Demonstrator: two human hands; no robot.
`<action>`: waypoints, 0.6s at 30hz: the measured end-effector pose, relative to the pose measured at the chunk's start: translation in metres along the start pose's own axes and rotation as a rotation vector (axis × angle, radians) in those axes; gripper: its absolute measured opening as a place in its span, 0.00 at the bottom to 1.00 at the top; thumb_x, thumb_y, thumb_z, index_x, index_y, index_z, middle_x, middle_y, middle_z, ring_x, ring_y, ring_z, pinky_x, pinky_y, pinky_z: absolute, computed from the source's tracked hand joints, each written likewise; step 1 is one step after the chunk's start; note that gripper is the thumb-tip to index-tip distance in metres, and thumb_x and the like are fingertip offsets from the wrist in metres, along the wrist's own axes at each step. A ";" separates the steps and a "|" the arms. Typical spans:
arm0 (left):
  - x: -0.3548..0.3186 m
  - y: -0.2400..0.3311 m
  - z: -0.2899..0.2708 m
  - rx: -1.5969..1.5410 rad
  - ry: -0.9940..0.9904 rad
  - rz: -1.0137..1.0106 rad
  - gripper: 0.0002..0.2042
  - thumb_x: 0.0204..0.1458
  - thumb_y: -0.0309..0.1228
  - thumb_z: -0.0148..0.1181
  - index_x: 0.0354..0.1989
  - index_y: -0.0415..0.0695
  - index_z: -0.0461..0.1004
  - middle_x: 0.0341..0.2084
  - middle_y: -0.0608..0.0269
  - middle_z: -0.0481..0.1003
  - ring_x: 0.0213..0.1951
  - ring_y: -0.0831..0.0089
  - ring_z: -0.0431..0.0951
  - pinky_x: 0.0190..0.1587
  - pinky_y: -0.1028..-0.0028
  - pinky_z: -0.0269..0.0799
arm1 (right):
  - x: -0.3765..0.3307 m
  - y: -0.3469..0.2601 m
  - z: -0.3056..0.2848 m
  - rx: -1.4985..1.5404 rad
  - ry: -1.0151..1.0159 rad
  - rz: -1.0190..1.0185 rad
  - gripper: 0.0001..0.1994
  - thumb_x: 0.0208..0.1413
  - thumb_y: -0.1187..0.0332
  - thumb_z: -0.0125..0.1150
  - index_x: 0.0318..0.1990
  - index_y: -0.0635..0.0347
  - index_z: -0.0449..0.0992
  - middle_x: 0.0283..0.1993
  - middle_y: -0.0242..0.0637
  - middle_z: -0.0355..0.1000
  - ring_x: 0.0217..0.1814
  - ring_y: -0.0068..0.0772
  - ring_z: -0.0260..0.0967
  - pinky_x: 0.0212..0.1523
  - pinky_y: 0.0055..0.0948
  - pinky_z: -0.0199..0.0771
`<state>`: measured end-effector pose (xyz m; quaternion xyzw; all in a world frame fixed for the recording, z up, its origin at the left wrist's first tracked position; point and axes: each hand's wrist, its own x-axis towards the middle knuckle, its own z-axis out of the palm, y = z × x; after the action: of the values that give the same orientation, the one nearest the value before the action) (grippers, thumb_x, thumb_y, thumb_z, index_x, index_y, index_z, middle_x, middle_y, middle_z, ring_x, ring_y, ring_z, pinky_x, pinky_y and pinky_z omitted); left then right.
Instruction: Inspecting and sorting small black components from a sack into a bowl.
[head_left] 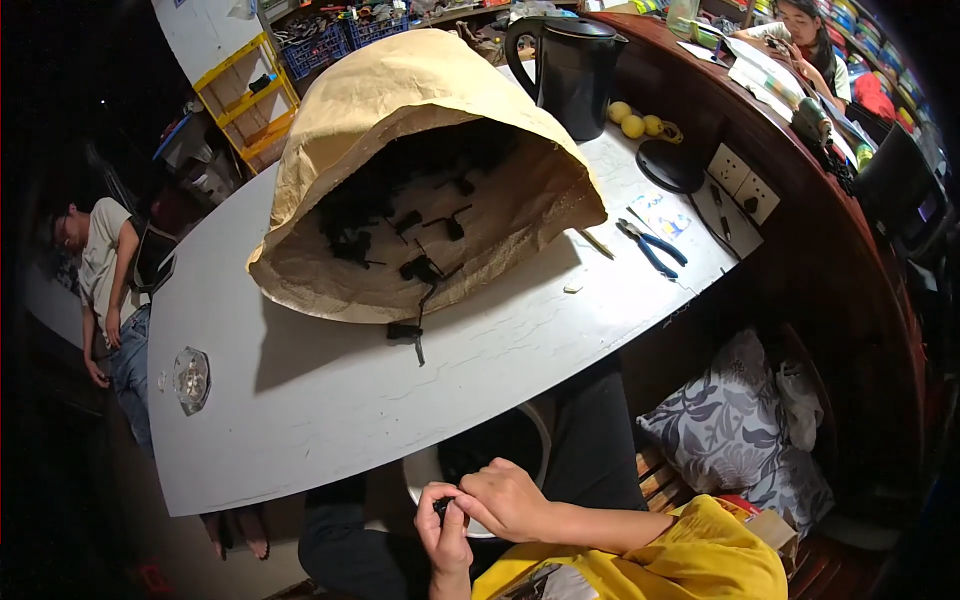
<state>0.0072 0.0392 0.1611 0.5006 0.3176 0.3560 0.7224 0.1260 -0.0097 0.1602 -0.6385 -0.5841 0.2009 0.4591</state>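
Note:
My left hand point(447, 540) is closed, with a small black piece point(441, 507) showing between its thumb and curled fingers. Against it presses my right hand point(507, 500), its fingers bent and partly hidden; what they hold I cannot make out. Both hands are over a pale bucket point(545, 455) between my legs, with dark contents inside. On the table, a large brown paper sack point(390, 85) lies with its mouth toward me. Several black plastic parts point(420, 268) with thin stems lie in it, and one black part point(405, 331) lies at its lower lip.
The white table point(330, 430) carries a glass ashtray point(191, 380) at left. To the right are blue-handled pliers point(652, 248), a black kettle point(578, 80), yellow balls point(632, 124), a black round lid point(668, 167) and a socket panel point(744, 182). People are at left and far right.

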 end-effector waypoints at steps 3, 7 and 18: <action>0.004 -0.004 -0.007 0.057 0.021 0.018 0.04 0.48 0.25 0.50 0.31 0.40 0.65 0.25 0.68 0.64 0.19 0.84 0.60 0.21 0.86 0.56 | 0.009 0.001 -0.006 -0.151 0.112 -0.139 0.11 0.53 0.63 0.48 0.26 0.61 0.68 0.20 0.40 0.63 0.23 0.41 0.62 0.30 0.33 0.60; 0.011 0.001 -0.009 0.816 -0.048 0.408 0.10 0.43 0.21 0.52 0.36 0.38 0.65 0.24 0.64 0.66 0.24 0.76 0.66 0.29 0.81 0.62 | 0.005 -0.007 -0.013 -0.030 0.001 0.096 0.14 0.51 0.58 0.51 0.28 0.61 0.69 0.24 0.43 0.66 0.23 0.44 0.65 0.23 0.34 0.65; -0.006 0.003 -0.017 0.197 0.139 0.065 0.16 0.43 0.24 0.60 0.40 0.39 0.63 0.22 0.67 0.66 0.22 0.85 0.62 0.22 0.87 0.56 | 0.006 0.008 -0.012 0.736 0.041 0.380 0.10 0.55 0.68 0.51 0.34 0.67 0.73 0.23 0.33 0.69 0.21 0.18 0.66 0.20 0.18 0.65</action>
<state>-0.0105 0.0434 0.1590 0.5532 0.3838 0.3800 0.6342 0.1417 -0.0074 0.1615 -0.5319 -0.3357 0.4647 0.6233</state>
